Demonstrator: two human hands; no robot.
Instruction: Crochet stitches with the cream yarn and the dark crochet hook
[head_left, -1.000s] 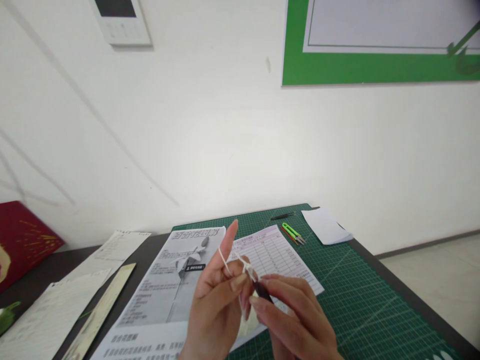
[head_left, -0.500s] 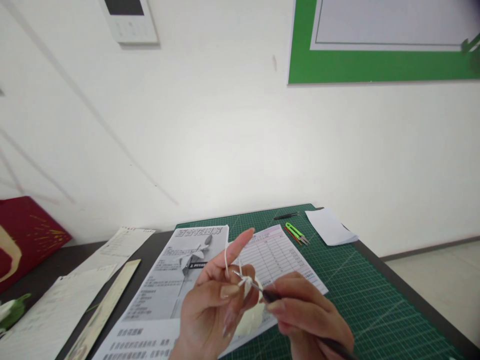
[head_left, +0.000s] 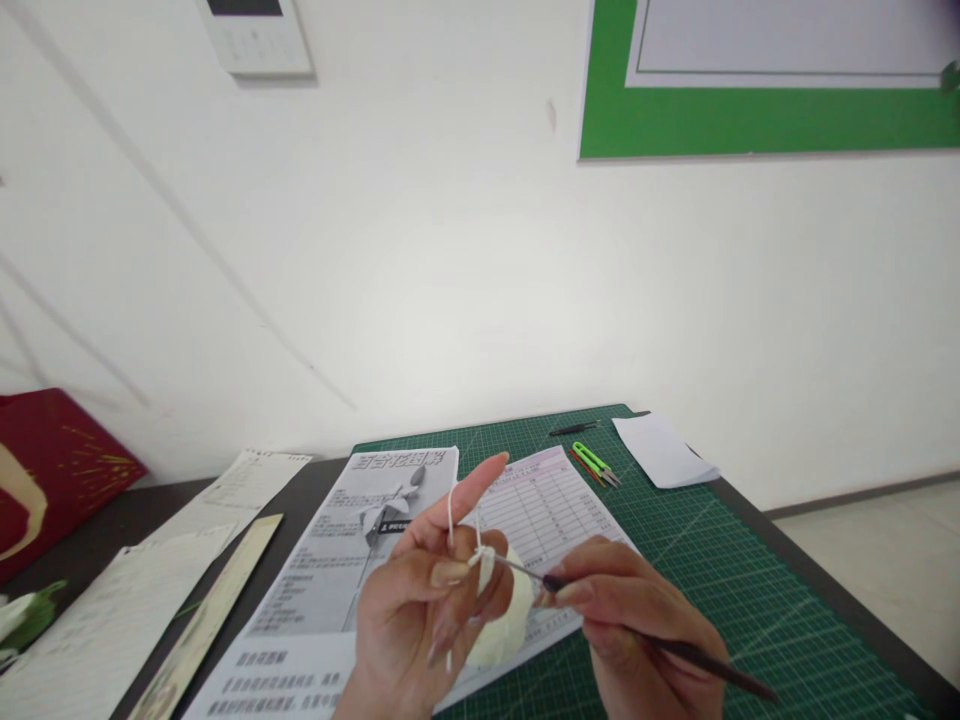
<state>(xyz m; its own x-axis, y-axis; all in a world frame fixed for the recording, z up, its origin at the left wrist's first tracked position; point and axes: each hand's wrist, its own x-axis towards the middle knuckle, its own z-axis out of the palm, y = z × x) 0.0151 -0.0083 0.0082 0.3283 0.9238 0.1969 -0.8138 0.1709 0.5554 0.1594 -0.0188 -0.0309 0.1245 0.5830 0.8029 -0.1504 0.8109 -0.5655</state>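
My left hand [head_left: 431, 600] pinches a small piece of white crochet work [head_left: 486, 562] between thumb and fingers. A strand of white yarn [head_left: 451, 515] loops over its raised index finger. In my right hand [head_left: 637, 620] is a crochet hook [head_left: 694, 655] with a dark handle, held like a pencil. The hook's thin metal shaft points left and its tip meets the white stitches; the very tip is hidden there. Behind the left fingers sits a pale cream yarn ball [head_left: 501, 635], partly covered by the hand.
A green cutting mat [head_left: 697, 560] carries a printed pattern sheet [head_left: 300, 600], a table sheet [head_left: 555, 500], green thread snips [head_left: 592, 460], dark tweezers [head_left: 574, 428] and white paper [head_left: 664, 455]. Leftward lie a ruler-like strip [head_left: 214, 610], handwritten pages [head_left: 112, 610] and a red bag [head_left: 60, 470].
My right hand has shifted right and slightly down, drawing the hook back so more of its metal shaft shows. My left hand stays nearly in place, still holding the crochet work.
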